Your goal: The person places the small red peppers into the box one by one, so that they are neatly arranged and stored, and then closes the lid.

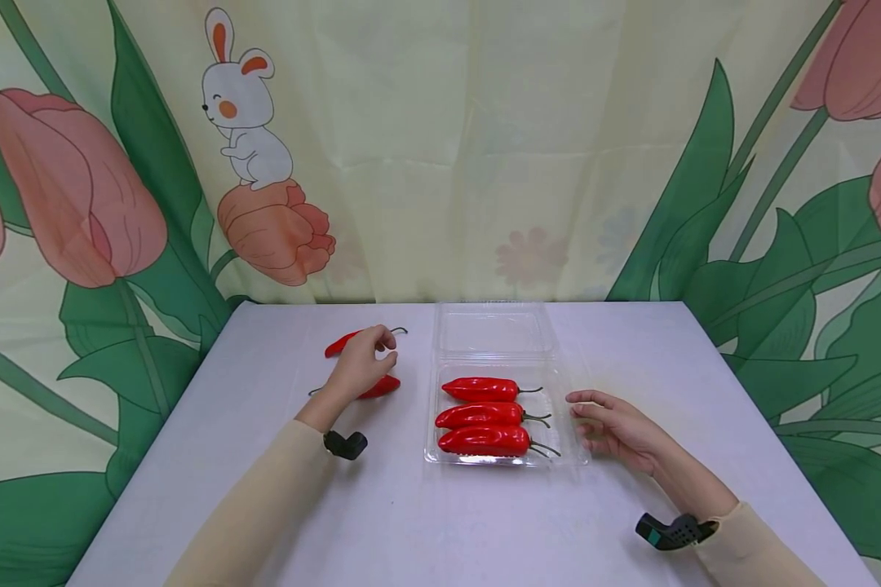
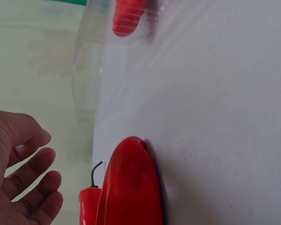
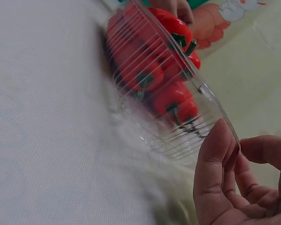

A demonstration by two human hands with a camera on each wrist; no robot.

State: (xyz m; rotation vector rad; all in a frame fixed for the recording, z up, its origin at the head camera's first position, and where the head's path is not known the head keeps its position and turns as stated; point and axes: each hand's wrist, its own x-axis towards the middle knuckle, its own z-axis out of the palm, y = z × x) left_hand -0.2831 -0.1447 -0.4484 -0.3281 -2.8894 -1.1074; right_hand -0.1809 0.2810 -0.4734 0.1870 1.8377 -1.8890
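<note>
Three glossy red peppers with thin stems lie side by side in the base of a clear plastic clamshell box, its lid folded back behind. My right hand pinches the box's right rim between thumb and fingers, as the right wrist view shows. To the left, my left hand hovers over two more red peppers on the table, fingers loosely bent with nothing in them. It partly covers the farther pepper and the nearer pepper. In the left wrist view the nearer pepper is beside the hand.
A white-covered table carries everything. Behind it hangs a curtain printed with tulips and a rabbit. Each wrist wears a black camera mount, such as the left mount.
</note>
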